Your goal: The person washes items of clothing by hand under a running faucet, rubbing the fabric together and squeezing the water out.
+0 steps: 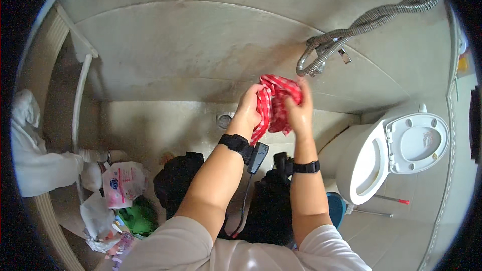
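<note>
A red and white checked cloth [271, 101] is bunched up between my two hands, above the floor and in front of the wall. My left hand [249, 104] grips its left side, with the fingers partly hidden in the folds. Around the right side closes my right hand [301, 108], its fingers a little blurred by motion. The lower corner of the cloth hangs down between my wrists. Black straps with small devices [257, 157] sit on both wrists, and a cable runs down from the left one.
A metal shower hose [371, 20] hangs from a wall tap [326, 50] to the right. The white toilet [359, 175] stands at right with its lid up. A floor drain [224, 120] lies near the wall. Plastic packages [125, 183] and a white cloth bundle [37, 155] are at left.
</note>
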Demonstrator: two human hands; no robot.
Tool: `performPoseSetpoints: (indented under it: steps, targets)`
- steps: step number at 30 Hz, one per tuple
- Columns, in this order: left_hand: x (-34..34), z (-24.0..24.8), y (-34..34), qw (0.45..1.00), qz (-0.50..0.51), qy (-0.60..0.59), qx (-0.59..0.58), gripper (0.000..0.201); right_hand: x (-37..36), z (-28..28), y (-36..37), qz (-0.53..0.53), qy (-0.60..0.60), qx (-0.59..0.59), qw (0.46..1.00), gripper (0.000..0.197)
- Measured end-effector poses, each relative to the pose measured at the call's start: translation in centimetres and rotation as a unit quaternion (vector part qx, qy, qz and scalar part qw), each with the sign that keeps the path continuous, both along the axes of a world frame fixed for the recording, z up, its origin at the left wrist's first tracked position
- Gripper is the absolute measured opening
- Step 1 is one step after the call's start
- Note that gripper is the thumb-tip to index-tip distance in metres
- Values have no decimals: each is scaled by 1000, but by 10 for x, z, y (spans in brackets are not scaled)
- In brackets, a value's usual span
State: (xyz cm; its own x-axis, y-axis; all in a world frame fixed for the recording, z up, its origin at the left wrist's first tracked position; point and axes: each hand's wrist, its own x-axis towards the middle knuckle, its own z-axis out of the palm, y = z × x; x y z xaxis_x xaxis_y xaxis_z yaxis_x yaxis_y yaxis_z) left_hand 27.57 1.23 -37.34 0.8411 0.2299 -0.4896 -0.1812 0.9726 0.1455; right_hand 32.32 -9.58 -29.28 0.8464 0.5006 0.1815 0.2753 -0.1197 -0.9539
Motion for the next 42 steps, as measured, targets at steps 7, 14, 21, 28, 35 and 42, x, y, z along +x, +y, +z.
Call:
performPoseSetpoints:
  steps: [7,14,21,28,35,42]
  targets:
    - [3,14,-22,978,7,-207,0,36,-39,6,37,-5,-292,-167,942,25]
    - [-4,41,-31,997,-18,-4,79,15,23,-10,36,-22,-212,-157,964,32]
    - [11,48,-53,882,-126,75,447,26,98,-34,-22,-61,55,-173,981,27]
    - [-5,30,-13,993,-25,-94,-73,21,8,14,-5,91,-185,-168,964,32]
    - [14,-15,-35,968,76,-150,185,28,-31,0,34,101,-334,-174,921,23]
    - [14,31,-52,982,78,37,168,17,54,-27,16,-2,-252,-192,949,41]
